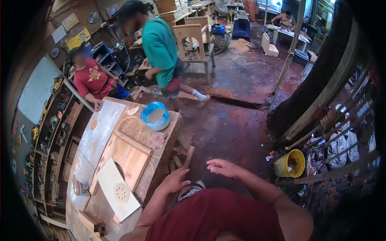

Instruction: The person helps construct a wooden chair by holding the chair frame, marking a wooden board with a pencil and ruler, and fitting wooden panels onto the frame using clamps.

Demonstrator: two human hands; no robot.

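My left hand (175, 180) is held out beside the workbench (150, 178), fingers apart and holding nothing. To its right, my right hand (222, 167) hangs over the floor, open and empty. On the bench near my left hand lies a pale board (117, 189) with a ring of small holes. It rests partly on a wooden panel with a raised edge (130, 156). A blue bucket (155, 116) with greyish contents stands at the bench's far end. A can (80, 188) sits at the left side of the bench.
A person in green (159, 48) is beyond the bench; another in red (92, 78) touches its far corner. Someone sits far back at a table (291, 33). A wooden chair (194, 42), a floor channel (237, 103), a post (288, 60) and a yellow bucket (282, 166) are around.
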